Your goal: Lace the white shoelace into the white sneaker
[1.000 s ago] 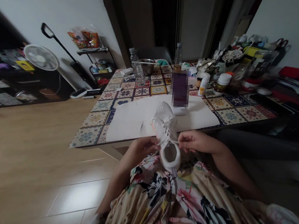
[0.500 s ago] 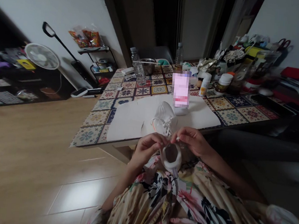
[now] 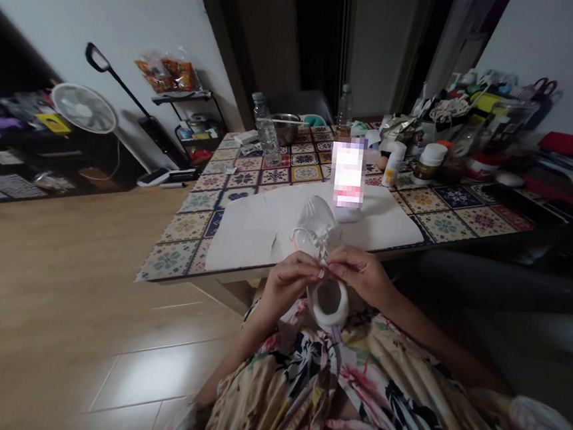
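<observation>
A white sneaker points its toe away from me over a white sheet on the table, and its padded opening faces up near my lap. White laces cross its upper, and a thin orange line shows on its left side. Above the opening, my left hand pinches a white shoelace end between thumb and fingers. My right hand is closed in a pinch at the same lace area, its fingertips almost meeting the left ones. The fingers partly cover the tongue and upper eyelets.
A phone-like blurred screen stands on the sheet behind the sneaker. Plastic bottles, a white tube and a lidded jar stand on the patterned tablecloth. Clutter fills the right side; a fan is at left.
My hands have come closer together over the sneaker's upper, the right one moving slightly left. A white lace end now shows at my left fingertips.
</observation>
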`<state>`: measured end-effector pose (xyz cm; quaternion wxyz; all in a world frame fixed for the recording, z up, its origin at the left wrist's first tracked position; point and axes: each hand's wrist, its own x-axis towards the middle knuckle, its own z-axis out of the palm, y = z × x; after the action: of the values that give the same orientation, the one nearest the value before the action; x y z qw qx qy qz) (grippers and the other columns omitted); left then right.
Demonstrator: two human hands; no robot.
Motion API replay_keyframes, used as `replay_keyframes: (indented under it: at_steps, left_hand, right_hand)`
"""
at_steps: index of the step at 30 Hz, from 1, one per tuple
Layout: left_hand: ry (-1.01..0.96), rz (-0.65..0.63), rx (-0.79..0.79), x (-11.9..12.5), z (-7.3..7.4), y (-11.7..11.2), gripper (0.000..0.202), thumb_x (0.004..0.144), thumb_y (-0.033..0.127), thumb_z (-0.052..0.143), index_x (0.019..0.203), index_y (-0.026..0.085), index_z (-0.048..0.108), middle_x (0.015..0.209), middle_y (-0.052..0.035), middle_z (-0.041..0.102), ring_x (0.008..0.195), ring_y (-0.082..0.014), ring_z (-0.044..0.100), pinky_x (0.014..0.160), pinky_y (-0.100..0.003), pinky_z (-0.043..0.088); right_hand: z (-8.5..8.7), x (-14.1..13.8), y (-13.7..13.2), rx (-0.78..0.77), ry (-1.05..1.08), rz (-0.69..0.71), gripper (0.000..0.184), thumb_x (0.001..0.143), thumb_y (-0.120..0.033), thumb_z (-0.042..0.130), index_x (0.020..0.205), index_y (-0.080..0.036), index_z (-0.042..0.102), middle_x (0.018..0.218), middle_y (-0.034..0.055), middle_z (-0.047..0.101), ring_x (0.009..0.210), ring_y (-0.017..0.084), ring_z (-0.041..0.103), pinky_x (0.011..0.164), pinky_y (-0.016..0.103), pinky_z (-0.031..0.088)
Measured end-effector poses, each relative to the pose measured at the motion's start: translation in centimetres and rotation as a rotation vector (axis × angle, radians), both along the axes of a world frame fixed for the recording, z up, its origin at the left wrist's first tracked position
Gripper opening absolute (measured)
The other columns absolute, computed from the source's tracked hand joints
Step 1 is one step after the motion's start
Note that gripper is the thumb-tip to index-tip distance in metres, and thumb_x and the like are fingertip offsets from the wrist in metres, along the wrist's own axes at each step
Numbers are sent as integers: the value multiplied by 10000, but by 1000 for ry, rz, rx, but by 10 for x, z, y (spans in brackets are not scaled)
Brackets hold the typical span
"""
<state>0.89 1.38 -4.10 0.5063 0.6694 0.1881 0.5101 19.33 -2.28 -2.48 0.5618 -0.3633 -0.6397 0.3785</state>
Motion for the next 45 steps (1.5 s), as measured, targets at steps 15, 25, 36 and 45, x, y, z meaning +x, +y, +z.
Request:
replay_keyframes:
  at_steps: [15, 25, 36, 45]
  left_hand:
    - [21, 128, -118, 10, 8, -8, 268, 727, 394, 834, 716, 161, 700, 745, -49, 675, 714, -166, 612, 694, -272, 501]
    - [51, 78, -164, 7, 5, -9, 183, 751, 284, 806, 755, 153, 678, 766, -27, 664, 742, -142, 595, 727, -236, 464]
    - [73, 113, -132, 5, 11, -12, 126, 770, 313, 797, 823, 200, 778, 843, -58, 723, 808, -179, 641, 772, -282, 505]
    - [53, 104, -263, 7, 14, -13, 155, 731, 316, 821, 789, 177, 784, 809, -57, 746, 760, -171, 656, 722, -257, 517]
  right_hand:
    - [1, -2, -6, 258, -240, -145, 192, 920, -407, 639, 841, -238, 686, 806, 37, 722, 751, 175, 669, 717, 298, 535]
    - [1, -4, -8, 201, -192, -164, 44, 893, -233, 643, 936, -226, 645, 849, 19, 682, 768, 158, 659, 705, 279, 542]
    - [4, 2, -5, 389, -497, -225, 72, 911, -235, 647, 848, -201, 658, 848, 52, 659, 845, 209, 592, 799, 371, 472]
    - [7, 6, -5, 285, -511, -103, 109, 821, -170, 701, 879, -204, 615, 891, 35, 667, 877, 208, 613, 811, 348, 453]
